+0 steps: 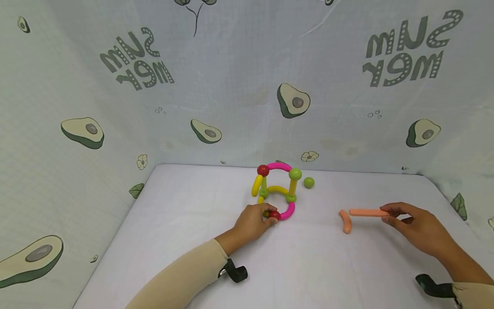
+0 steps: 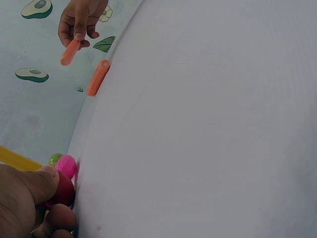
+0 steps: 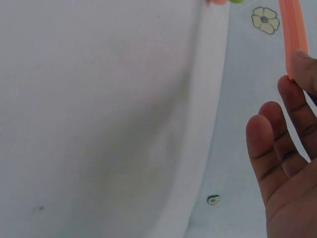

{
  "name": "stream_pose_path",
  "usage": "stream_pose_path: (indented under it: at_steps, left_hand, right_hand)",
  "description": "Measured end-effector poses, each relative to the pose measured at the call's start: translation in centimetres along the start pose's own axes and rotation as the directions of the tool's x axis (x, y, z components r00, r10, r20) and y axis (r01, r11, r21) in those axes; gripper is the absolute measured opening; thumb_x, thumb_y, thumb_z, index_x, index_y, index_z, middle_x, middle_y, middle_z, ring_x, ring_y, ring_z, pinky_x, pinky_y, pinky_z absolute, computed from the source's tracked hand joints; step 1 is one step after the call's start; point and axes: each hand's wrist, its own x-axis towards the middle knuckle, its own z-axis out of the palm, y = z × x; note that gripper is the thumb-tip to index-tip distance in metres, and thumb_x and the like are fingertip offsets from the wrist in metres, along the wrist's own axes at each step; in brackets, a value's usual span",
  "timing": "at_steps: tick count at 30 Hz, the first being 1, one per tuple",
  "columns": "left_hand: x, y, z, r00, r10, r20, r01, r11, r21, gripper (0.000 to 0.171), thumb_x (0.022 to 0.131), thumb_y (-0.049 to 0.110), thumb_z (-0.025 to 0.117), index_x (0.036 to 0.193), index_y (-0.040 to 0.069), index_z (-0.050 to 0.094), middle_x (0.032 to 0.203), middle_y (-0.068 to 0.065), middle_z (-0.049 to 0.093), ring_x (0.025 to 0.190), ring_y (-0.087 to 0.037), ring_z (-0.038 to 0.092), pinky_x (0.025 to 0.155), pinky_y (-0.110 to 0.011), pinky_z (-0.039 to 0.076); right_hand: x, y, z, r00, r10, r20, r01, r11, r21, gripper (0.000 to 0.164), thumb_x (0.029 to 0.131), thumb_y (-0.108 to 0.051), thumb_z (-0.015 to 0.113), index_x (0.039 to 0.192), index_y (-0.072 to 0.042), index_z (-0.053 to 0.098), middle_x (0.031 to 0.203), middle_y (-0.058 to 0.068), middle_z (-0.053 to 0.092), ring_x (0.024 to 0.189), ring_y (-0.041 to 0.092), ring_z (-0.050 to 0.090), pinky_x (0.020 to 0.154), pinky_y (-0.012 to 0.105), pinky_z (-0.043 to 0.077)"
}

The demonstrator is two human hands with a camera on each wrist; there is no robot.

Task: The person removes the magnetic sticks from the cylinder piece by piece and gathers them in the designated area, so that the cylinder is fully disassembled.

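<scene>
A frame of coloured toy rods and balls stands near the back middle of the table. My left hand (image 1: 250,224) grips the red ball (image 1: 275,215) at its front corner; in the left wrist view, thumb and fingers close round that red ball (image 2: 65,189). Upright yellow (image 1: 293,187) and green rods rise to a green ball (image 1: 295,174) and another red ball (image 1: 263,170), joined by a pink curved rod (image 1: 279,165). At right, my right hand (image 1: 418,229) pinches one end of a straight orange rod (image 1: 366,212) between thumb and index finger (image 3: 293,91).
A curved orange rod (image 1: 346,222) lies on the table just left of the held rod. One loose green ball (image 1: 308,182) sits right of the frame. White cloth covers the table (image 1: 316,266), and a printed curtain (image 1: 247,86) hangs behind and at the sides.
</scene>
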Motion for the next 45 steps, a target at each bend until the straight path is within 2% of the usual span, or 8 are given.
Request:
stream_pose_path:
  at_steps: [9,16,20,23,26,29,38,45]
  left_hand:
    - [0.0,0.0,0.0,1.0,0.001,-0.003,-0.001,1.0,0.001,0.032,0.089,0.023,0.082,0.12,0.014,0.075,0.098,0.011,0.072,0.075,-0.001,0.053,0.064,-0.019,0.047]
    - [0.0,0.2,-0.1,1.0,-0.004,0.001,0.004,1.0,0.001,0.032,0.089,0.022,0.082,0.12,0.014,0.075,0.099,0.01,0.072,0.072,-0.002,0.053,0.061,-0.019,0.047]
    - [0.0,0.2,-0.1,1.0,-0.009,0.003,0.009,1.0,0.002,0.033,0.09,0.023,0.082,0.12,0.014,0.075,0.1,0.01,0.072,0.067,-0.003,0.05,0.057,-0.02,0.045]
    - [0.0,0.2,-0.1,1.0,-0.012,0.003,0.012,1.0,0.005,0.033,0.09,0.023,0.081,0.121,0.014,0.075,0.1,0.01,0.072,0.065,-0.004,0.049,0.056,-0.02,0.044]
    - [0.0,0.1,0.0,1.0,-0.01,0.002,0.01,1.0,0.006,0.033,0.09,0.023,0.081,0.121,0.014,0.075,0.1,0.01,0.072,0.067,-0.003,0.05,0.057,-0.02,0.045]
    - [0.0,0.1,0.0,1.0,-0.006,0.001,0.006,1.0,0.007,0.032,0.09,0.023,0.081,0.12,0.014,0.075,0.101,0.01,0.073,0.069,-0.002,0.051,0.059,-0.019,0.046]
    - [0.0,0.2,0.0,1.0,-0.001,-0.001,0.001,1.0,0.005,0.033,0.09,0.023,0.081,0.12,0.014,0.075,0.1,0.01,0.073,0.069,-0.002,0.05,0.059,-0.019,0.045]
    - [-0.2,0.2,-0.1,1.0,-0.005,-0.001,0.005,1.0,0.015,0.033,0.09,0.025,0.081,0.121,0.015,0.075,0.101,0.01,0.072,0.069,-0.003,0.051,0.059,-0.019,0.045]
  right_hand:
    - [-0.4,1.8,-0.1,1.0,0.021,-0.01,-0.021,1.0,-0.023,0.033,0.095,-0.023,0.077,0.121,-0.004,0.069,0.106,0.016,0.07,0.085,-0.023,0.038,0.063,0.011,0.046]
    - [-0.4,3.4,-0.3,0.999,0.053,-0.005,-0.053,0.997,-0.06,0.035,0.095,-0.025,0.076,0.119,-0.001,0.069,0.103,0.015,0.07,0.088,-0.001,0.052,0.061,0.015,0.047]
    - [-0.4,4.2,-0.4,0.999,0.051,0.014,-0.049,0.996,-0.076,0.033,0.094,-0.021,0.077,0.117,0.001,0.07,0.1,0.014,0.07,0.083,-0.008,0.048,0.061,0.017,0.048]
    - [-0.3,4.7,-0.5,0.997,0.062,0.042,-0.058,0.995,-0.084,0.03,0.094,-0.016,0.076,0.117,0.002,0.069,0.099,0.015,0.07,0.086,0.006,0.059,0.064,0.029,0.052]
    - [-0.2,5.0,-0.6,0.993,0.087,0.078,-0.08,0.993,-0.088,0.029,0.095,-0.013,0.073,0.118,0.004,0.068,0.099,0.017,0.07,0.092,0.036,0.064,0.064,0.04,0.051]
    - [-0.1,5.2,-0.7,0.987,0.113,0.113,-0.103,0.991,-0.087,0.03,0.095,-0.011,0.071,0.12,0.005,0.066,0.101,0.021,0.069,0.096,0.048,0.061,0.064,0.04,0.049]
    - [0.1,5.4,-0.5,0.98,0.133,0.15,-0.119,0.988,-0.1,0.032,0.095,-0.015,0.072,0.12,0.005,0.067,0.101,0.021,0.068,0.094,0.044,0.062,0.069,0.052,0.049]
    - [0.2,5.7,-0.4,0.978,0.127,0.168,-0.113,0.989,-0.094,0.032,0.097,-0.022,0.072,0.117,0.002,0.069,0.104,0.022,0.068,0.094,0.041,0.061,0.07,0.052,0.05]
